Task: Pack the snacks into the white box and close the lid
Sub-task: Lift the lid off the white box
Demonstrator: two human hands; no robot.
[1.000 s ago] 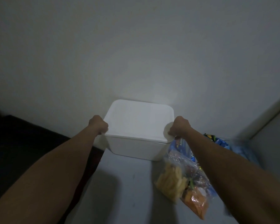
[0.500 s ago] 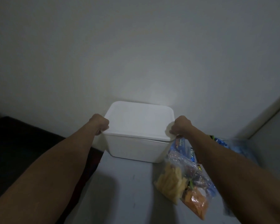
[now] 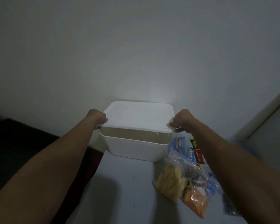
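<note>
A white box [image 3: 134, 149] stands on the grey table against the wall. Its white lid [image 3: 138, 116] hovers a little above the rim, with a gap showing beneath its front edge. My left hand [image 3: 96, 118] grips the lid's left edge and my right hand [image 3: 182, 121] grips its right edge. Right of the box lie the snacks: a clear bag of yellow sticks [image 3: 170, 182], an orange snack bag [image 3: 195, 201], a blue packet [image 3: 176, 143] and small bars [image 3: 198, 155]. The inside of the box is hidden.
The grey table [image 3: 120, 191] ends at its left edge beside a dark area [image 3: 23, 151]. A plain wall rises right behind the box. A pale panel or door frame [image 3: 268, 126] stands at the right. More blue wrappers [image 3: 229, 206] lie by my right forearm.
Both hands have raised the lid off the box; a second ago it sat flush on the rim. Small bars right of the box have come into sight.
</note>
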